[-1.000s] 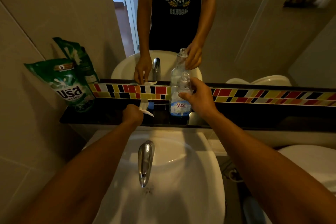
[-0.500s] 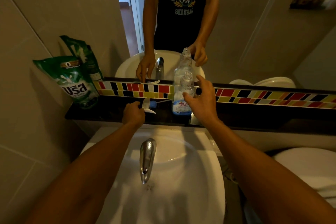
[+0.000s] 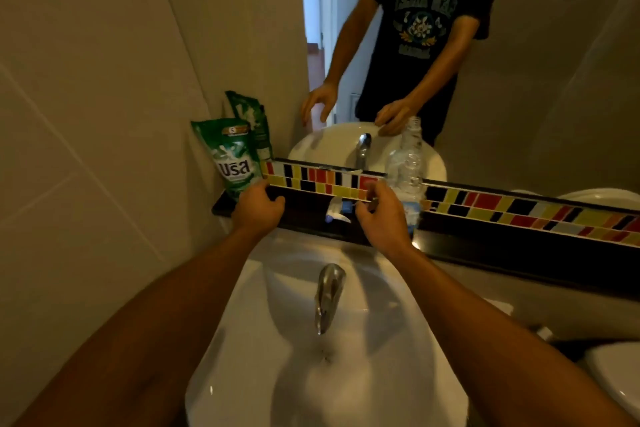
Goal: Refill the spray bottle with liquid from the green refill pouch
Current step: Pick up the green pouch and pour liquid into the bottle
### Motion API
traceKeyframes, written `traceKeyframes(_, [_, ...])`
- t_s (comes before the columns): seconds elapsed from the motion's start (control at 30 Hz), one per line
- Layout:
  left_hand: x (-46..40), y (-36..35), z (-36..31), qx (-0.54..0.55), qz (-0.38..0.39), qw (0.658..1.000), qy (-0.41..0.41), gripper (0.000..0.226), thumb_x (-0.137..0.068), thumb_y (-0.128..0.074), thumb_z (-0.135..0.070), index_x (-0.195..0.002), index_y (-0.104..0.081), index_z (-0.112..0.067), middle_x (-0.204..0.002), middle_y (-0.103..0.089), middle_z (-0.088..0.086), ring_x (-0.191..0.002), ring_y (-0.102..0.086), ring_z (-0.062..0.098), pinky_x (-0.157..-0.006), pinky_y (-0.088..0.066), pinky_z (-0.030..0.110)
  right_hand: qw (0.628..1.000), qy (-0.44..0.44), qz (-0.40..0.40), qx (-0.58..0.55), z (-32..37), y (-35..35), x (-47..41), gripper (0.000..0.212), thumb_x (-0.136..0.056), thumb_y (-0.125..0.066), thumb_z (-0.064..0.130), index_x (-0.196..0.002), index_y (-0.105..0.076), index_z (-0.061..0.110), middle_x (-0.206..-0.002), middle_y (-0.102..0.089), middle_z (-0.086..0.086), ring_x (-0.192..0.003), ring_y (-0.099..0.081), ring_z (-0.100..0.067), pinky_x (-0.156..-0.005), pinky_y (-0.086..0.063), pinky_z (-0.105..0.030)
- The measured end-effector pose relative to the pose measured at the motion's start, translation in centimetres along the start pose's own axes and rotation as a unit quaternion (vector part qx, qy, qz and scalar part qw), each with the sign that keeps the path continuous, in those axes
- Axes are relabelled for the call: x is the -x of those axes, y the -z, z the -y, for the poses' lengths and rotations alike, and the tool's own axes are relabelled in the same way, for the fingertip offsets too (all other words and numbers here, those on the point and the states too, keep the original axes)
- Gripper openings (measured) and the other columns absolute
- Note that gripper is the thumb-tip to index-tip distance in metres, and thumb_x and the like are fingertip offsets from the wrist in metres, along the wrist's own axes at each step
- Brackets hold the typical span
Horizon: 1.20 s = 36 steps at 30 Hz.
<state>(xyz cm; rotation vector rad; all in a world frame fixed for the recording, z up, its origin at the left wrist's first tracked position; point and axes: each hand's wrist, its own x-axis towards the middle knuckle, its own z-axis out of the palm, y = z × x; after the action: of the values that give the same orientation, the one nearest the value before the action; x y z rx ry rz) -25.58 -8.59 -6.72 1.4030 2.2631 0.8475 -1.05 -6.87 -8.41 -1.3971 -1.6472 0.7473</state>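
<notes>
A: Your left hand (image 3: pixel 258 206) is at the foot of the green pouch (image 3: pixel 231 157), fingers curled in toward its lower edge. Whether you have closed on it yet I cannot tell.

B: And the right hand (image 3: pixel 382 218)?

A: Loosely curled and holding nothing, just in front of the bottle (image 3: pixel 406 180). It is not steadying it.

B: So what could go wrong?

A: The bottle stands open on the dark shelf (image 3: pixel 485 236), trigger head (image 3: pixel 337 213) lying beside it. It looks nearly empty, so likely light. Knock it with your right knuckles, or swing the pouch across, and it may tip toward the sink (image 3: pixel 346 374).

B: And the pouch?

A: It leans in the corner against the wall, next to the mirror (image 3: pixel 536 80). It looks soft and full, so gripping only the bottom could make it fold over. I see no opened spout, though that detail is too small to be sure.

B: How do the 2 look?

A: The pouch is glossy green with white lettering and a small 5 near the top. The bottle is clear plastic, upright, with a pale blue label low down.
</notes>
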Motion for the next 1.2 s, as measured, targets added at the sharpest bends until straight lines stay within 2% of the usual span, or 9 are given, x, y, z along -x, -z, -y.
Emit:
traceKeyframes(0.1, [-0.3,3.3,1.3,0.032,-0.019,0.999,0.012,0.056,-0.085,-0.066,-0.034,-0.137,-0.056,-0.019,-0.124,-0.067,0.008,-0.109,-0.065,0.033,-0.091,-0.055,0.046,0.999,-0.004,0.043,-0.009,2.1,-2.2,-0.5,0.041,-0.099,-0.065,0.012,-0.138,-0.056,0.015,-0.108,-0.063,0.006,-0.087,-0.063,-0.008,-0.086,-0.06,-0.037])
traceKeyframes(0.23, [-1.1,6.9,2.6,0.056,-0.025,0.998,0.007,0.046,-0.087,-0.068,-0.025,-0.132,-0.06,-0.018,-0.116,-0.071,0.01,-0.101,-0.068,0.034,-0.08,-0.054,0.038,0.996,0.007,0.09,-0.014,4.9,-5.2,-1.8,0.035,-0.099,-0.063,0.01,-0.133,-0.059,0.019,-0.092,-0.062,0.012,-0.082,-0.07,-0.019,-0.082,-0.063,-0.048])
traceKeyframes(0.33, [-1.7,8.7,3.7,0.06,-0.036,0.998,0.005,0.045,-0.089,-0.065,-0.024,-0.133,-0.058,-0.02,-0.121,-0.069,0.012,-0.107,-0.065,0.034,-0.079,-0.05,0.035,0.996,0.008,0.092,0.012,6.5,-7.9,-3.1,0.028,-0.1,-0.063,0.014,-0.128,-0.061,0.016,-0.093,-0.064,0.006,-0.078,-0.064,-0.011,-0.077,-0.059,-0.04])
traceKeyframes(0.47, [-3.5,9.9,4.9,0.098,-0.037,0.994,0.003,0.046,-0.093,-0.064,-0.019,-0.137,-0.055,-0.01,-0.131,-0.063,0.017,-0.115,-0.061,0.034,-0.084,-0.045,0.032,0.994,-0.002,0.11,0.008,8.1,-11.7,-5.0,0.037,-0.103,-0.06,0.014,-0.14,-0.056,0.013,-0.108,-0.062,0.0,-0.084,-0.059,-0.007,-0.069,-0.047,-0.023])
traceKeyframes(0.73, [-8.6,8.6,7.5,0.204,0.003,0.978,0.043,0.057,-0.095,-0.065,-0.014,-0.147,-0.042,-0.006,-0.145,-0.053,0.015,-0.13,-0.052,0.031,-0.085,-0.038,0.024,0.988,-0.036,0.151,-0.008,9.3,-18.4,-8.9,0.044,-0.107,-0.049,0.009,-0.151,-0.046,0.009,-0.143,-0.06,-0.014,-0.116,-0.063,-0.027,-0.094,-0.055,-0.038])
traceKeyframes(0.93, [-12.2,7.0,8.8,0.263,0.024,0.963,0.058,0.066,-0.097,-0.062,-0.019,-0.153,-0.029,-0.011,-0.147,-0.051,0.012,-0.13,-0.053,0.029,-0.081,-0.042,0.022,0.983,-0.057,0.165,-0.057,9.2,-22.1,-11.4,0.041,-0.109,-0.046,0.009,-0.149,-0.048,0.009,-0.146,-0.06,-0.015,-0.133,-0.059,-0.033,-0.105,-0.054,-0.046])
traceKeyframes(1.0, [-13.2,6.3,9.2,0.292,0.029,0.954,0.06,0.065,-0.098,-0.059,-0.016,-0.154,-0.026,-0.01,-0.144,-0.052,0.012,-0.129,-0.054,0.03,-0.073,-0.045,0.016,0.982,-0.063,0.165,-0.073,9.1,-23.2,-12.0,0.039,-0.109,-0.046,0.012,-0.148,-0.049,0.009,-0.143,-0.061,-0.014,-0.129,-0.061,-0.029,-0.098,-0.058,-0.042])
traceKeyframes(1.07, [-14.1,5.6,9.8,0.31,0.03,0.949,0.048,0.062,-0.098,-0.06,-0.017,-0.152,-0.029,-0.015,-0.138,-0.058,0.013,-0.123,-0.06,0.03,-0.07,-0.047,0.018,0.981,-0.069,0.16,-0.087,9.0,-24.0,-12.5,0.034,-0.11,-0.045,0.014,-0.143,-0.052,0.008,-0.136,-0.064,-0.01,-0.119,-0.062,-0.021,-0.082,-0.056,-0.025])
traceKeyframes(1.2, [-14.4,4.7,10.5,0.303,0.019,0.953,0.011,0.054,-0.1,-0.058,-0.018,-0.147,-0.032,-0.018,-0.119,-0.061,0.003,-0.093,-0.063,0.011,-0.051,-0.047,0.005,0.982,-0.077,0.128,-0.112,8.4,-25.2,-12.7,0.024,-0.111,-0.043,0.014,-0.129,-0.057,0.009,-0.115,-0.064,-0.001,-0.102,-0.063,-0.014,-0.071,-0.048,-0.017])
